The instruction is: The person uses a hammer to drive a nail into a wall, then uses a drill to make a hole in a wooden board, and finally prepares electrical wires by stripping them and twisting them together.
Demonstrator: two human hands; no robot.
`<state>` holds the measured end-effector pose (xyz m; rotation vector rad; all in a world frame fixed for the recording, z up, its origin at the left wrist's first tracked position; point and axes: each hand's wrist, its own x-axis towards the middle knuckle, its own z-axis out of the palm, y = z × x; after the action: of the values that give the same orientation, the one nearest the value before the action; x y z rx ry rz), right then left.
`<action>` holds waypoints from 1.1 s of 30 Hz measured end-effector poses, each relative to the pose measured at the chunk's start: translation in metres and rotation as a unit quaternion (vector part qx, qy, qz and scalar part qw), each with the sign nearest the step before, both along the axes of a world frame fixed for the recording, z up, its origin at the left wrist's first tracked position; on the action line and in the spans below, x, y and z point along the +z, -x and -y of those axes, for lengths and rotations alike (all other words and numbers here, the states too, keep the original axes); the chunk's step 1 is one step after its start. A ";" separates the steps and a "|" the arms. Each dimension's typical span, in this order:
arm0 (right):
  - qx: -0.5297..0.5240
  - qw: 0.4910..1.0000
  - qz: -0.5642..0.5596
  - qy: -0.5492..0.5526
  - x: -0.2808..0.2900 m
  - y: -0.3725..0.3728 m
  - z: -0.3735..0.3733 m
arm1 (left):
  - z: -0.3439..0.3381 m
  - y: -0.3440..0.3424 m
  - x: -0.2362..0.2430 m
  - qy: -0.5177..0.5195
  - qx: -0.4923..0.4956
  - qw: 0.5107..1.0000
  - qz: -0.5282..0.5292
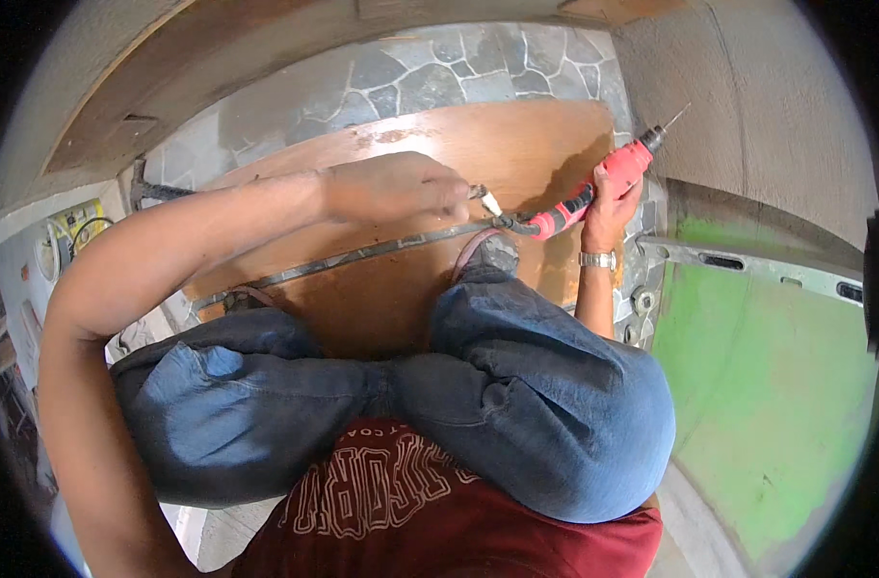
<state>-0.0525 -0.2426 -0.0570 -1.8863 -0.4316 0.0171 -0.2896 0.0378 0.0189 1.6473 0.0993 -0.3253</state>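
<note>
My right hand (609, 197) grips a red and black power drill (624, 170), its thin bit pointing up and to the right. A dark cord (518, 225) runs from the back of the drill to a white connector (491, 205). My left hand (430, 188) is closed at the cord's end just beside that connector; exactly what is between its fingers is hard to make out. Under both hands lies a wooden board (478, 135) with a narrow dark strip (343, 258) across it. My jeans-clad knees are bent at the board's near side.
A grey stone-patterned floor (401, 77) surrounds the board. A dark metal tool (155, 190) lies at the left, near a yellow bucket (71, 229). At the right are a long level (776, 275) and a green panel (747, 405), with small round items (642, 301) nearby.
</note>
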 end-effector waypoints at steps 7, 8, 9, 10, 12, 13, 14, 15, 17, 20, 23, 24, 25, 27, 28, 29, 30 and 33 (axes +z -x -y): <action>-0.021 0.998 0.028 -0.045 0.000 -0.020 0.009 | 0.006 -0.017 0.025 0.065 -0.018 0.996 -0.063; -0.029 0.998 0.031 -0.036 -0.002 -0.021 0.009 | 0.005 -0.018 0.027 0.056 0.005 0.997 -0.058; -0.038 0.998 0.034 -0.026 -0.004 -0.023 0.009 | 0.004 -0.020 0.028 0.055 0.004 0.997 -0.056; -0.037 0.998 0.035 -0.027 -0.006 -0.023 0.009 | 0.003 -0.019 0.028 0.034 0.004 0.998 -0.051; -0.034 0.999 0.024 -0.027 -0.009 -0.023 0.009 | 0.003 -0.018 0.026 0.013 0.005 0.999 -0.044; -0.033 0.999 0.026 -0.027 -0.010 -0.024 0.011 | 0.005 -0.017 0.026 0.015 0.012 0.999 -0.038; -0.029 0.999 -0.002 -0.033 -0.010 -0.025 0.013 | 0.005 -0.017 0.026 0.018 0.019 0.999 -0.032; -0.026 0.999 -0.029 -0.039 -0.010 -0.026 0.015 | 0.005 -0.017 0.026 0.018 0.022 0.999 -0.030; -0.030 0.999 -0.023 -0.033 -0.010 -0.023 0.014 | 0.003 -0.018 0.027 0.025 0.005 0.999 -0.041; -0.040 0.998 -0.023 -0.031 -0.013 -0.021 0.013 | 0.003 -0.017 0.027 0.002 0.006 1.000 -0.021; -0.048 0.999 -0.014 -0.021 -0.018 -0.020 0.011 | 0.004 -0.016 0.024 0.050 0.036 0.998 -0.004; -0.052 0.999 0.001 -0.007 -0.019 -0.020 0.011 | 0.004 -0.016 0.023 0.051 0.037 0.998 -0.003; -0.051 0.999 0.002 -0.007 -0.019 -0.020 0.011 | 0.003 -0.016 0.022 0.054 0.039 0.998 0.000; -0.035 0.999 -0.005 -0.010 -0.018 -0.019 0.012 | 0.003 -0.018 0.019 0.058 0.039 0.998 0.005; -0.038 0.999 -0.004 -0.011 -0.018 -0.020 0.011 | 0.003 -0.019 0.017 0.010 0.038 0.999 0.026; -0.050 0.998 -0.022 0.015 -0.020 -0.022 0.010 | 0.003 -0.020 0.017 -0.037 0.037 0.997 0.048; -0.063 0.996 -0.041 0.040 -0.021 -0.022 0.009 | 0.001 -0.021 0.013 -0.038 0.030 0.998 0.049; -0.064 0.990 0.031 0.121 -0.031 -0.028 0.004 | -0.007 -0.024 -0.017 -0.122 0.015 0.990 0.069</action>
<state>-0.0242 -0.2470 -0.0878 -2.1561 -0.3623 -0.0790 -0.2659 0.0444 0.0015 1.9048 0.0628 -0.1802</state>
